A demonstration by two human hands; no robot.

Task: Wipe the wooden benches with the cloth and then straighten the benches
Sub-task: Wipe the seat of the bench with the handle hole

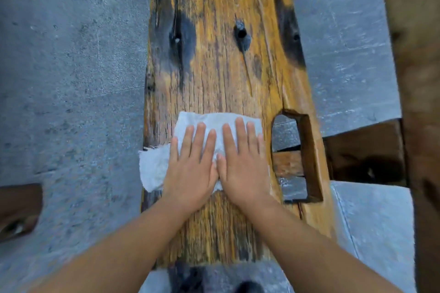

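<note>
A white cloth (214, 120) was spread flat on the worn wooden desk (226, 78), toward its near end. The cloth's left corner was draped just past the desk's left edge. The left hand (192, 173) was laid palm down on the cloth, and the right hand (242, 169) was laid just beside it, with the thumbs touching. The fingers (240, 131) of both hands were held straight and slightly spread, pressed flat on the cloth. Nothing was gripped or pinched. Both bare forearms were stretched in from the bottom of the view.

A rectangular slot (309, 154) was cut through the desk just right of the right hand, and grey floor (71, 78) was seen through it. Farther along the desk a small round hole (241, 33) was seen near the middle. Dark stains (185, 38) were spread on the left side and along the right edge.

The desk was stood on the grey, speckled floor. A dark brown beam (366, 154) was seen low on the right, beyond the slot. A brown board (421, 102) was run along the right border of the view. At the bottom edge a dark, blurred shape, possibly a shoe (247, 289), was partly seen.
</note>
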